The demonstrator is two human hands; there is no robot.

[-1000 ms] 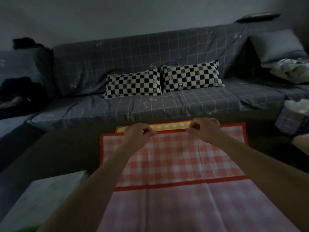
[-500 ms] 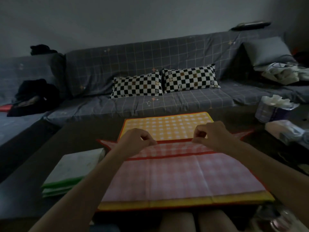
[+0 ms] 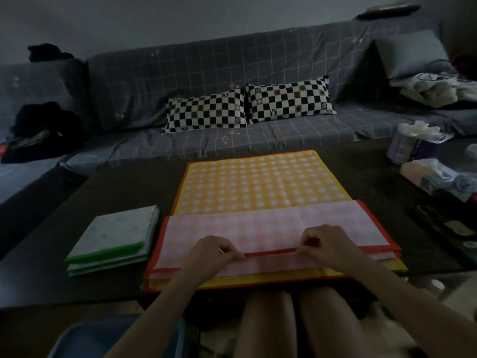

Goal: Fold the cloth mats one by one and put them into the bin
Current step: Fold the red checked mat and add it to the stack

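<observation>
While we are looking down past bare knees (image 3: 296, 324), a blue bin (image 3: 98, 337) is showing at the bottom left, below the near edge of the dark worktop (image 3: 108, 184). Just beyond that edge, our left hand (image 3: 215, 255) and right hand (image 3: 324, 245) are each pinching the red-bordered edge of the pink checked mat (image 3: 232, 231), fingers curled onto the cloth, the two hands sitting apart along that border. The pink mat is lying folded over on itself, its pale underside facing up, and it is resting on the near part of a yellow checked mat (image 3: 258, 182), which is spreading flat toward the far side of the worktop. Left of the pink mat, close beside it, a folded green-edged mat stack (image 3: 113, 239) is lying on the worktop. At the right end, a tissue box (image 3: 415, 143) and a plastic-wrapped pack (image 3: 436, 177) are sitting near each other. Farther back, a grey grid-patterned sofa (image 3: 258, 60) is carrying two black-and-white checkered cushions (image 3: 247, 105) side by side, dark clothes (image 3: 38, 127) at its left end and a pale bundle (image 3: 433, 91) at its right.
</observation>
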